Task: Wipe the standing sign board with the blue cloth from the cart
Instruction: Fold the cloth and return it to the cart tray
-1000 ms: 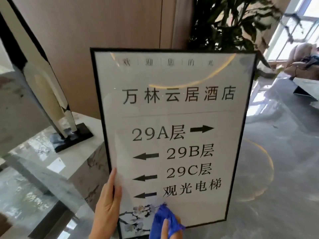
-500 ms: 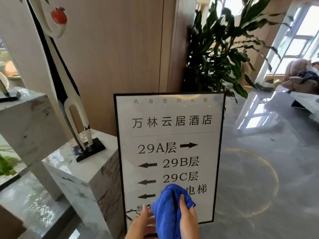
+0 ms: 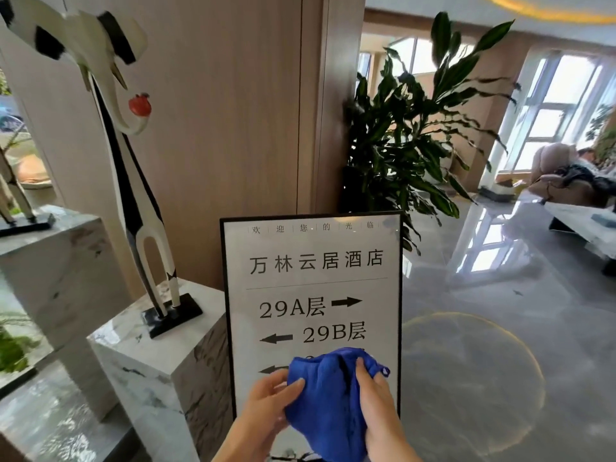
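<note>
The standing sign board is a white panel in a black frame with black text and arrows, upright on the floor at centre. In front of its lower half I hold the bunched blue cloth with both hands. My left hand grips the cloth's left side and my right hand grips its right side. The cloth and hands hide the board's lower lines. Whether the cloth touches the board cannot be told.
A marble pedestal with a tall black-and-white crane sculpture stands just left of the board. A higher marble block is further left. A large potted plant rises behind the board. Glossy grey floor spreads right toward a sofa.
The view has pulled back and up from the board. My left hand left the frame's edge and joined my right hand on the cloth, which rose in front of the lower text.
</note>
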`<state>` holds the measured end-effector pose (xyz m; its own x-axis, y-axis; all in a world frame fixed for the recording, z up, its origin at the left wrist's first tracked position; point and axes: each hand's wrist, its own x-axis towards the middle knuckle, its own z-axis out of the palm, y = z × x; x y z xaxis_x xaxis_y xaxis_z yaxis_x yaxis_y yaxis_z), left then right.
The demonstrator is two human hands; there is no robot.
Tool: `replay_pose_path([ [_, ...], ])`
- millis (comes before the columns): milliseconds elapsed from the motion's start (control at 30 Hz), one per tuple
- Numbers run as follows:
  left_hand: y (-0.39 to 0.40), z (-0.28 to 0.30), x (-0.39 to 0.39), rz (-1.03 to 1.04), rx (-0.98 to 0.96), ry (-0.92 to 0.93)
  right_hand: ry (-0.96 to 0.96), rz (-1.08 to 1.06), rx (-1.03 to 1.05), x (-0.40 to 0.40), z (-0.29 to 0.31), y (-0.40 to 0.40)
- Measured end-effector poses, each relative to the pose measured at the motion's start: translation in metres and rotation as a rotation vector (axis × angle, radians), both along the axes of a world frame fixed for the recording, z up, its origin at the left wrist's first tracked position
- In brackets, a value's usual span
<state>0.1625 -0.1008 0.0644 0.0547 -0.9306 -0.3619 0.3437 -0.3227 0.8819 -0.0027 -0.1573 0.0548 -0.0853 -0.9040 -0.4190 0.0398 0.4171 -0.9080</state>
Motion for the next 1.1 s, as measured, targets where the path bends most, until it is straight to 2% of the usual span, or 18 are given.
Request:
replay_pose_path([
  [233,0.003,0.002,0.001,-0.017,-0.087,0.027,-0.152,0.074,0.018,-0.023,0.016,0.004],
  [433,0.004,0.010,-0.003,-0.008,-0.163,0.067,-0.177,0.163,-0.009,-0.041,0.032,0.007],
  [667,0.000,0.016,-0.010,-0.098,-0.148,0.133,-0.380,0.158,-0.034,-0.050,0.046,0.009],
  [800,-0.001,0.020,-0.016,-0.169,-0.097,0.233,-0.479,0.154,-0.022,-0.049,0.049,0.013],
  [900,-0.001,0.021,-0.020,-0.177,-0.109,0.317,-0.508,0.172,-0.016,-0.049,0.049,0.014],
  [1100,-0.002,0.016,-0.020,-0.156,-0.140,0.262,-0.473,0.236,-0.024,-0.053,0.053,0.010],
])
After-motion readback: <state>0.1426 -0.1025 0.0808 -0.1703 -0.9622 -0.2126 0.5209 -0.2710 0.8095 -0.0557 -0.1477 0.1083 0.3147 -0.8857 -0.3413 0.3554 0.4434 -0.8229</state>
